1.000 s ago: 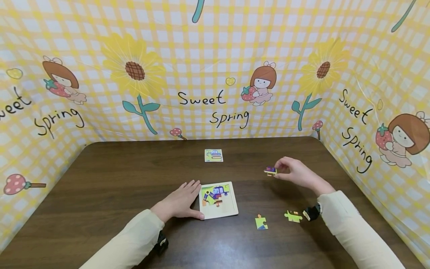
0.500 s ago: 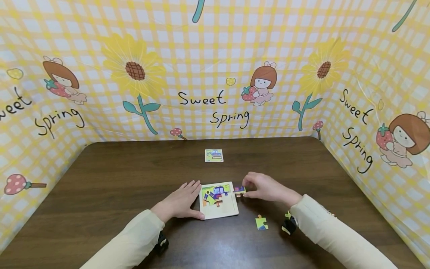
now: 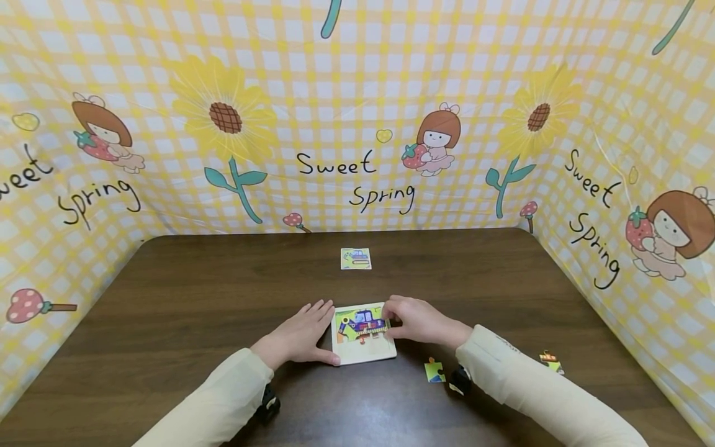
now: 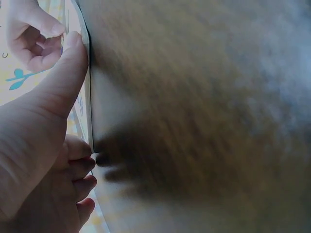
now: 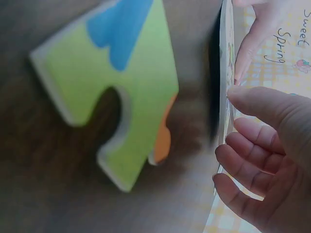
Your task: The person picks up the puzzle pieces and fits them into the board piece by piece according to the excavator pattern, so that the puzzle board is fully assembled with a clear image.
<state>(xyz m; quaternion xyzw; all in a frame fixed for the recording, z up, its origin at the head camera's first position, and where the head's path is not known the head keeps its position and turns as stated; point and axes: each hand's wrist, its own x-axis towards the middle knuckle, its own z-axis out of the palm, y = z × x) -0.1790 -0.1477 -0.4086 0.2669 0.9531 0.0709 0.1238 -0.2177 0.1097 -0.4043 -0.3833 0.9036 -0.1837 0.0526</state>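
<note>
A pale puzzle board with a partly filled excavator picture lies on the table. My left hand rests flat along its left edge, thumb at the near corner and fingers straight. At the board's right side, my right hand pinches a purple puzzle piece with a striped lower edge. That piece lies in the picture beside the fitted ones; the fingers partly hide it, so whether it sits flush I cannot tell. In the right wrist view the thumb and fingers are at the board's edge.
A green jigsaw piece with a blue patch lies right of the board, near the right wrist camera. Another green piece is partly hidden behind the right sleeve. A small excavator picture card lies farther back. Patterned cloth encloses the table.
My right hand has carried the purple piece leftward from the table's right side onto the board, into the excavator picture. My left hand has stayed still.
</note>
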